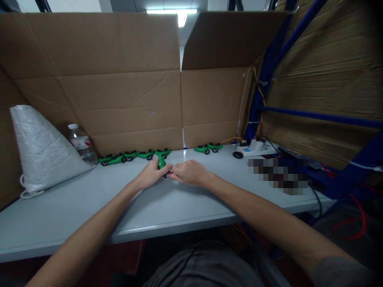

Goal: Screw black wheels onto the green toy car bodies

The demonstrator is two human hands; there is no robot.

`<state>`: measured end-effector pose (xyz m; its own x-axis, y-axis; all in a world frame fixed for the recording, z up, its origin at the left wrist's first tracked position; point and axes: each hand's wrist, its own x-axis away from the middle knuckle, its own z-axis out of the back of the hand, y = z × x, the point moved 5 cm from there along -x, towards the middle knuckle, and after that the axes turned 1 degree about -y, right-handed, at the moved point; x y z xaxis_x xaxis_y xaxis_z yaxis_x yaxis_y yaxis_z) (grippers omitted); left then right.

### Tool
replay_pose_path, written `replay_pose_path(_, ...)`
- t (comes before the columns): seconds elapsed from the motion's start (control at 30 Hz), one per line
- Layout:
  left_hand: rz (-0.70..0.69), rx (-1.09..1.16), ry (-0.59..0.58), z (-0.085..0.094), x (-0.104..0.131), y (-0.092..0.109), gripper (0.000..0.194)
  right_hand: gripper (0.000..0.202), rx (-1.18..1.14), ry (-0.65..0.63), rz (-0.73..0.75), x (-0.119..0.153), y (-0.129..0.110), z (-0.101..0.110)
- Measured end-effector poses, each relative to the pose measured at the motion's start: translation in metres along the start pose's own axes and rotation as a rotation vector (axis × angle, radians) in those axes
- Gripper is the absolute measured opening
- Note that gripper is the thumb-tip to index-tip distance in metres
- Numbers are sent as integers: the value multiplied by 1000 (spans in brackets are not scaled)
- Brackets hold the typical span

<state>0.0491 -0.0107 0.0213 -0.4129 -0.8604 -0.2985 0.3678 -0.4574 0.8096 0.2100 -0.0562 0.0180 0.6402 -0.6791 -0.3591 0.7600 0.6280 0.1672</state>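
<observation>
Above the white table [128,211], near its middle, your left hand [150,174] is closed around a green toy car [161,163]. Your right hand [191,172] has its fingers bunched together against the car's near end, beside your left thumb; you cannot tell whether they pinch a small part. Beyond your hands, more green cars [146,154] line the back of the table, along the cardboard wall [134,95].
</observation>
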Motion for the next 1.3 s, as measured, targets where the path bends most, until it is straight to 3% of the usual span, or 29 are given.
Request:
replay_pose_path(0.2, 134, 165, -42, -7, 0, -3, 39, 50, -11, 23, 25, 0, 2, 2)
replay_pose_path(0.43, 243, 178, -79, -12, 5, 3, 48, 51, -34, 60, 66, -2, 3, 1)
replay_pose_path(0.7, 167, 100, 23, -8, -1, -4, 49, 51, -35, 90, 63, -3, 2, 5)
replay_pose_path(0.97, -56, -100, 153, -1, -1, 8, 45, 47, -56, 55, -2, -2, 2, 9)
replay_pose_path(1.3, -38, -143, 204, 0, 0, 5, 43, 45, -105, -24, 8, -3, 0, 6)
